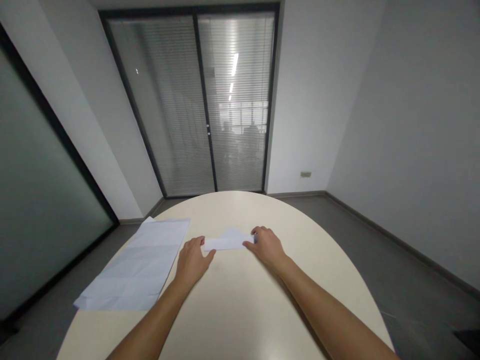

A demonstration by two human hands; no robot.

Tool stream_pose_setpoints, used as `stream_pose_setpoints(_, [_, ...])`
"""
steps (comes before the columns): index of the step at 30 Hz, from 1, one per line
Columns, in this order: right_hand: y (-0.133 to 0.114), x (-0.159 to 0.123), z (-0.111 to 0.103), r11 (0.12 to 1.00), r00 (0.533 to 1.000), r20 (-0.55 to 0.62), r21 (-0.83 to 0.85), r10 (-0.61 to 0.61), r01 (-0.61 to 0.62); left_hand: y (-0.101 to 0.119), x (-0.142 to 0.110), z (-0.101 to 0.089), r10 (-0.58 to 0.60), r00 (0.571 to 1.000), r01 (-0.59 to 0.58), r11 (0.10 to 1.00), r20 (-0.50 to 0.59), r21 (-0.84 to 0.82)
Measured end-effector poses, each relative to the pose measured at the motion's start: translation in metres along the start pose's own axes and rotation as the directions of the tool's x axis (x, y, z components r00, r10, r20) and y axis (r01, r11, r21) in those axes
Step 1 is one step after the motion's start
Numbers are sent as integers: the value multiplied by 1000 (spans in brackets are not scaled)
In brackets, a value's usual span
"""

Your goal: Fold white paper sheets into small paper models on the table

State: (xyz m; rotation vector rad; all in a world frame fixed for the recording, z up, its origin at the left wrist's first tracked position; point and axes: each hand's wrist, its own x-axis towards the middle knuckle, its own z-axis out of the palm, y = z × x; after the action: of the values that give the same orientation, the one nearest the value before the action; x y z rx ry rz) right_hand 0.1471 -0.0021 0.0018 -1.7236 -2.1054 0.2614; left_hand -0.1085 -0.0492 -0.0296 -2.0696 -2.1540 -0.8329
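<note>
A small folded white paper [228, 241] lies on the round cream table [240, 305], near its middle. My left hand [193, 261] presses on the paper's left end with fingers and thumb spread. My right hand [267, 246] holds the paper's right end, thumb on its near edge and fingers curled over its corner. A peak of the fold rises at the paper's far side between my hands.
A large creased white sheet [140, 265] lies flat at the table's left, its corner overhanging the edge. Beyond the table are grey floor, white walls, a glass door with blinds [198, 105] and a glass partition on the left.
</note>
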Motion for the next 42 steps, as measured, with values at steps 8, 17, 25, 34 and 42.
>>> stream_pose_setpoints(8, [26, 13, -5, 996, 988, 140, 76, -57, 47, -5, 0, 7, 73, 997, -73, 997, -25, -2])
stream_pose_setpoints(17, [27, 11, -1, 967, 974, 133, 200, -185, 157, -8, 1, 9, 72, 997, -71, 996, 1, -62])
stream_pose_setpoints(25, [29, 11, -2, 953, 966, 148, 253, -210, 168, -9, 1, 7, 95, 995, -93, 992, 17, -89])
stream_pose_setpoints(34, [33, 12, 2, 944, 964, 130, 271, -231, 190, 3, 0, -4, 96, 993, -84, 982, 67, -168])
stream_pose_setpoints(42, [28, 10, -2, 947, 967, 123, 261, -225, 187, 17, -5, -18, 140, 986, -135, 989, 91, -56])
